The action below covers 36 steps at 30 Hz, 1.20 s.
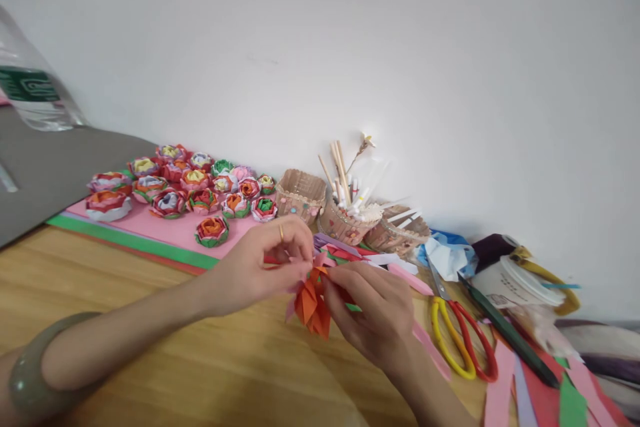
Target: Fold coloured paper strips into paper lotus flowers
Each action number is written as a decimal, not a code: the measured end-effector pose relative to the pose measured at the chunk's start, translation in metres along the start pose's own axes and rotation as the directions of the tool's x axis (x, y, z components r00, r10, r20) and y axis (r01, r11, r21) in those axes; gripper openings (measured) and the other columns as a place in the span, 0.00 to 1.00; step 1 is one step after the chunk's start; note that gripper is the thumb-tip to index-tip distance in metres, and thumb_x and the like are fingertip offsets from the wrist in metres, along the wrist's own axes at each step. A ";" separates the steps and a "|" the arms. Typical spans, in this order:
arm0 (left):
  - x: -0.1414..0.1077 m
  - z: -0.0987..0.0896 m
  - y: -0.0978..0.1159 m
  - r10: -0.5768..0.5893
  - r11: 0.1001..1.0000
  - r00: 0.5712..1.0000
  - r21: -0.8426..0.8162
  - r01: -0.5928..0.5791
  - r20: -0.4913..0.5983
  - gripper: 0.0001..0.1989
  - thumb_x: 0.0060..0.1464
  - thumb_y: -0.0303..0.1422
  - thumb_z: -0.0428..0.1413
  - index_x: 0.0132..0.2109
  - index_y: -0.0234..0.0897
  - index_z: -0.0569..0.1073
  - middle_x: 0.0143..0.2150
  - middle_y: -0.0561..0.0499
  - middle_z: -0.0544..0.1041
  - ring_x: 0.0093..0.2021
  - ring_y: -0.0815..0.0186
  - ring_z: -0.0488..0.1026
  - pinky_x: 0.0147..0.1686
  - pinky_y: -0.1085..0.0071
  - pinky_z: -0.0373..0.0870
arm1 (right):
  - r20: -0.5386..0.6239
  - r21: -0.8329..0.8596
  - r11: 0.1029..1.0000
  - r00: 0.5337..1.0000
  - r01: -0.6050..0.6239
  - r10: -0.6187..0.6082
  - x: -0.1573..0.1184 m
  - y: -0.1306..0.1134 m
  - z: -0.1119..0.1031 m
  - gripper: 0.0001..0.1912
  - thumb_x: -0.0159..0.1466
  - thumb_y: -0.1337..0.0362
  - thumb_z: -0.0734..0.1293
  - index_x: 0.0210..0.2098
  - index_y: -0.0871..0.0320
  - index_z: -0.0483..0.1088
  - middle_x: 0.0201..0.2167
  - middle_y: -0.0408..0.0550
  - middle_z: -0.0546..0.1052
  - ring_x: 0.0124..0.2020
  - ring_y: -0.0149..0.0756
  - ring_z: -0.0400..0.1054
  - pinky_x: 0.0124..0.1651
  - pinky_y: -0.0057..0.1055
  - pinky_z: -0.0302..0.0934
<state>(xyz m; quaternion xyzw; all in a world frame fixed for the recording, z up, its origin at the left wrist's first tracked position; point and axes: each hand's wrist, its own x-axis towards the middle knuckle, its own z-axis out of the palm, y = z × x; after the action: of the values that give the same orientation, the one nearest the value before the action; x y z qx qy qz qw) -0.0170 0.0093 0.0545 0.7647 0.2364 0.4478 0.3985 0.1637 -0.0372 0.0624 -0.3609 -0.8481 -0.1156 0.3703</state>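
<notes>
Both hands meet above the wooden table around a folded orange paper piece point(313, 307) with pointed petals hanging down. My left hand point(267, 263), wearing a ring, pinches its upper left side with thumb and forefinger, where some pink paper shows. My right hand point(373, 303) grips the piece from the other side, its fingertips against the orange folds. The fingers partly cover the piece's top, so how its parts join there is hidden. Just behind the hands lie loose coloured paper strips point(395, 259).
Several finished paper flowers point(211, 231) stand on stacked coloured sheets point(145, 233) at the left. Decorated baskets point(300, 193), one with sticks and pens, line the wall. Scissors point(463, 340), a dark green long tool point(510, 330) and a white tub point(523, 280) lie right. A bottle point(35, 90) stands far left.
</notes>
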 end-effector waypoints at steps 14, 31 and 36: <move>0.001 -0.002 -0.004 0.108 0.976 0.993 0.195 -0.097 -0.045 0.04 0.54 0.26 0.53 0.34 0.36 0.73 0.33 0.51 0.75 0.35 0.69 0.72 0.37 0.72 0.68 | -0.037 0.061 0.935 0.935 -0.350 0.353 0.008 -0.003 -0.006 0.04 0.60 0.69 0.63 0.29 0.59 0.69 0.27 0.47 0.74 0.30 0.33 0.66 0.33 0.29 0.60; 0.000 -0.003 -0.012 0.150 0.974 0.989 0.176 -0.146 -0.013 0.07 0.57 0.26 0.49 0.36 0.37 0.71 0.34 0.52 0.72 0.35 0.70 0.69 0.35 0.73 0.66 | 0.553 0.442 0.398 0.594 -0.804 0.584 0.014 0.007 -0.010 0.13 0.58 0.58 0.64 0.23 0.60 0.67 0.18 0.38 0.62 0.18 0.24 0.51 0.18 0.22 0.46; 0.002 -0.005 -0.010 0.166 0.972 0.986 0.165 -0.165 0.012 0.07 0.57 0.24 0.48 0.36 0.37 0.71 0.33 0.52 0.71 0.34 0.71 0.68 0.35 0.74 0.65 | 0.544 0.448 0.379 0.584 -0.810 0.603 0.013 0.008 -0.011 0.12 0.57 0.59 0.64 0.21 0.60 0.66 0.15 0.37 0.60 0.16 0.23 0.50 0.16 0.22 0.42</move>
<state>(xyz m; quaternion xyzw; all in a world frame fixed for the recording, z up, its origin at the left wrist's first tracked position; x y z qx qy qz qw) -0.0203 0.0182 0.0483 0.8117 0.2087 0.4592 0.2946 0.1691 -0.0295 0.0791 -0.5480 -0.6323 0.4171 0.3550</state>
